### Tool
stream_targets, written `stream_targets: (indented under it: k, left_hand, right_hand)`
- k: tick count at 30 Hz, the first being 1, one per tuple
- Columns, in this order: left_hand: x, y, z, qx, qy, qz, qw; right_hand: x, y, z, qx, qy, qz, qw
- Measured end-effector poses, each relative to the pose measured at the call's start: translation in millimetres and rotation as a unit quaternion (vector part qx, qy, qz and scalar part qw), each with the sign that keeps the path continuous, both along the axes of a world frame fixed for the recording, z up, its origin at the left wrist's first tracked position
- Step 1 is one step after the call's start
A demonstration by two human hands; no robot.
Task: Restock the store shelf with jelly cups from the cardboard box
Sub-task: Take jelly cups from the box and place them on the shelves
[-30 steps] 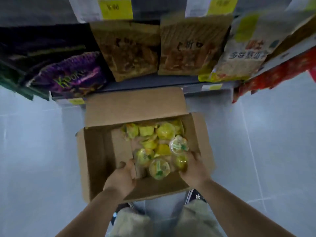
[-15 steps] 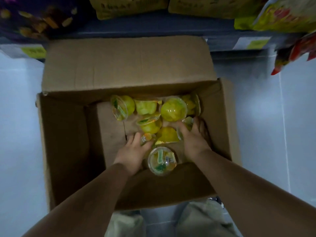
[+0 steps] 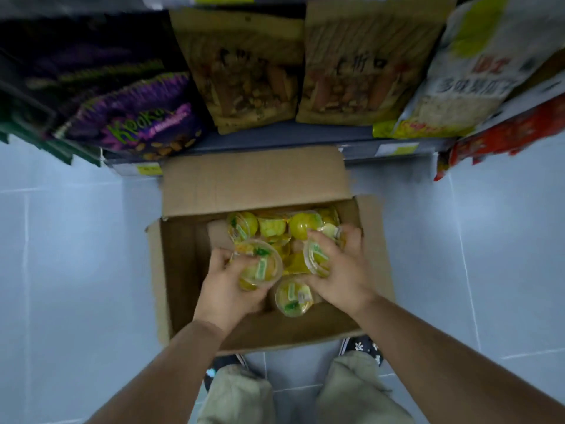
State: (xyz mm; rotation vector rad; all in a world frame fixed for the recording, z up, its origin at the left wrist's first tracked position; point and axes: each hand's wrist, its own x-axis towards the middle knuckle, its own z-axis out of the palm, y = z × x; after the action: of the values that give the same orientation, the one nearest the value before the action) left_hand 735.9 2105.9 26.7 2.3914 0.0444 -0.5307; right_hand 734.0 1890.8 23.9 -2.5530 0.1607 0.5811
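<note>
Mid-frame, inside cardboard box [image 3: 180, 270]: left hand [image 3: 226, 289] closed around one jelly cup [image 3: 260, 266]; right hand [image 3: 342, 273] gripping another cup [image 3: 316, 260]. Loose cup [image 3: 293, 296] between the wrists.

Yellow jelly cups [image 3: 301, 229], brown cardboard box [image 3: 253, 182]

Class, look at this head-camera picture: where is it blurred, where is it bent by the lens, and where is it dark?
Head view: motion blur softens the left hand, right hand and jelly cups; wide-angle lens bows the shelf bags outward toward the corners; upper left corner falls dark; floor tiles evenly lit, without hard shadows.
</note>
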Motion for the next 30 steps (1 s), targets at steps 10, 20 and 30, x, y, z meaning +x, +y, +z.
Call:
stream_targets:
  k: [10, 20, 30]
  left_hand:
    - [74, -14, 317, -0.147, -0.263, 0.021, 0.953]
    - [56, -4, 620, -0.225, -0.363, 0.080, 0.901]
    - [53, -20, 800, -0.256, -0.421, 0.045, 0.869]
  right_hand:
    - [55, 4, 317, 0.105, -0.288, -0.031, 0.951]
    - [73, 0, 619, 0.168, -0.480, -0.045, 0.860]
    - [50, -3, 789, 0.166, -0.583, -0.068, 0.792]
